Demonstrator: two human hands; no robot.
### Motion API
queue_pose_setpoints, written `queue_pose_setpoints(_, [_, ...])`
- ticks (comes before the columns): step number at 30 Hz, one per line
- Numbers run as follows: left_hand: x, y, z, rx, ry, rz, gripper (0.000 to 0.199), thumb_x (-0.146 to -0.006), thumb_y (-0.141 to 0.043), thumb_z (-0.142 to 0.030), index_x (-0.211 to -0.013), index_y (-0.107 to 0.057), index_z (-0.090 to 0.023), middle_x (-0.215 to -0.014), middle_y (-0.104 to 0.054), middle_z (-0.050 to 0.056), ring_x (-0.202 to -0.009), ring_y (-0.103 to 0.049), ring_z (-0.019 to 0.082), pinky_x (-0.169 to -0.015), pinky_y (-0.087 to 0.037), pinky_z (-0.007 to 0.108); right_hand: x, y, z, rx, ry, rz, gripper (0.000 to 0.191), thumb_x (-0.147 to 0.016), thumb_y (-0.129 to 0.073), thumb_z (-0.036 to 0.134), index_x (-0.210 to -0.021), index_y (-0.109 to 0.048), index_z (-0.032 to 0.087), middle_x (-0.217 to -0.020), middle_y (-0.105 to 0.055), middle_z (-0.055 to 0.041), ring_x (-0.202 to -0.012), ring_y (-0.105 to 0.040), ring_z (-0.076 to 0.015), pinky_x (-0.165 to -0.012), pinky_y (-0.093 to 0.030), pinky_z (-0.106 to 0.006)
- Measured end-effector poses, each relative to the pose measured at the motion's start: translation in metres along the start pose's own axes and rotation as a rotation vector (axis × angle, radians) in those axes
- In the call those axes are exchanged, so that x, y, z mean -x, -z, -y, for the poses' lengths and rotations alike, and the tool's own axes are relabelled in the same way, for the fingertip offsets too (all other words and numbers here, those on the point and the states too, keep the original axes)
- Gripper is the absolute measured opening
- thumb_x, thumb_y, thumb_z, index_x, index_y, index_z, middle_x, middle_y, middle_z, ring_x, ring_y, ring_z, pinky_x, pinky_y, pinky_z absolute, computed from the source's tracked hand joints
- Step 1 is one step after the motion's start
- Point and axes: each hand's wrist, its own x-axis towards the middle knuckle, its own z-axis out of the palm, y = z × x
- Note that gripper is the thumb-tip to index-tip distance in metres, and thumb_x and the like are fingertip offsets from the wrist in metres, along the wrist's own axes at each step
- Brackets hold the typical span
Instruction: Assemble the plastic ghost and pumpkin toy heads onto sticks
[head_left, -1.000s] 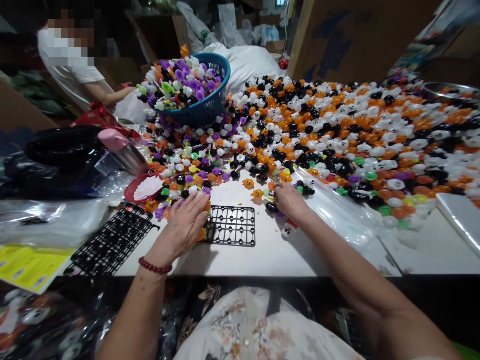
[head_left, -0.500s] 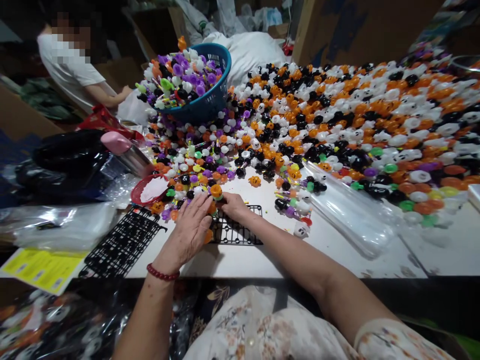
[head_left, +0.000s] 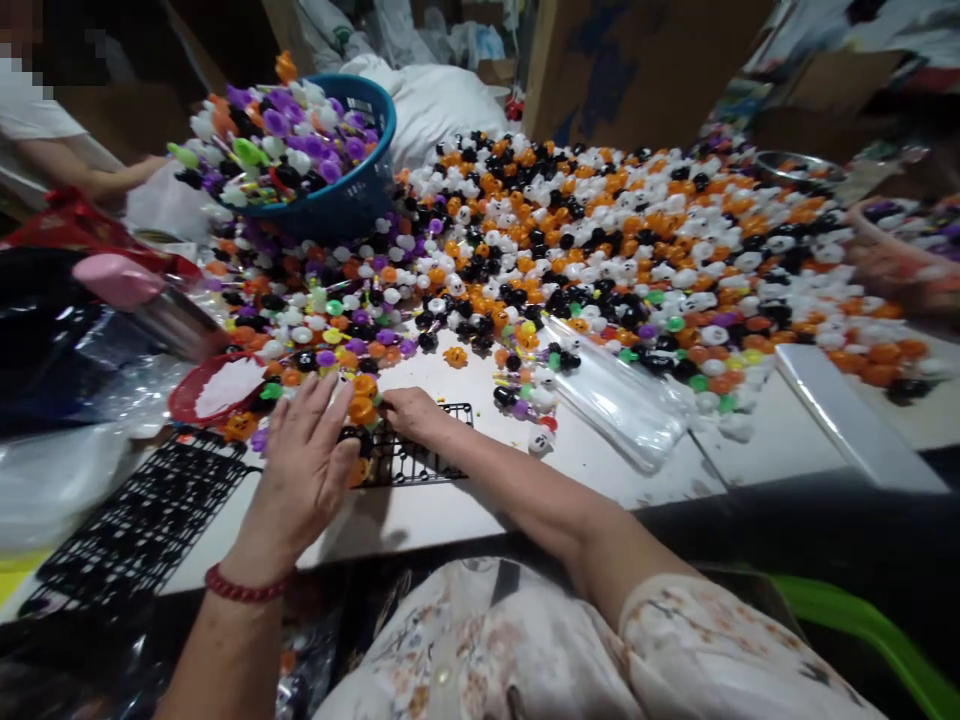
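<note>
Several toys (head_left: 363, 408) on rack (head_left: 421, 467), right end bare; left hand (head_left: 301, 470) beside it, fingers slightly spread; right hand (head_left: 412, 413) over it, can't tell fingers.

Dim room, darkest toward back. Desk (head_left: 787, 440) brighter, light seemingly from above; soft shadow on it beneath left hand (head_left: 304, 455). Glare streaks across clear bags (head_left: 619, 400), paler sheen on white pack (head_left: 847, 415). Bottle (head_left: 154, 300) and left edge smeared, blurry. Wide-angle stretch at both sides. Pixelated patch in top left corner.
</note>
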Motion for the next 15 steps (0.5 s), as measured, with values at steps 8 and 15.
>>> queue_pose_setpoints(8, [0.064, -0.028, -0.053, 0.167, -0.222, 0.119, 0.052, -0.092, -0.056, -0.024, -0.142, -0.045, -0.029, -0.13, -0.063, 0.008, -0.124, -0.058, 0.027, -0.103, -0.052, 0.045, 0.158, 0.084, -0.056, 0.122, -0.102, -0.317, 0.03, -0.095, -0.049, 0.017, -0.12, -0.066, 0.021, -0.107, -0.065, -0.0075, -0.093, -0.062, -0.018, -0.086, -0.048, -0.028])
queue_pose_setpoints(15, [0.095, -0.084, -0.042, 0.091, -0.019, 0.093, 0.049, -0.094, -0.053, -0.024, -0.142, -0.044, -0.024, -0.136, -0.058, 0.013, -0.127, -0.054, 0.028, -0.106, -0.049, 0.049, 0.207, 0.105, -0.103, 0.276, -0.401, -0.253, 0.032, -0.099, -0.043, 0.032, -0.118, -0.068, 0.026, -0.094, -0.067, -0.0059, -0.089, -0.063, -0.0197, -0.08, -0.044, -0.028])
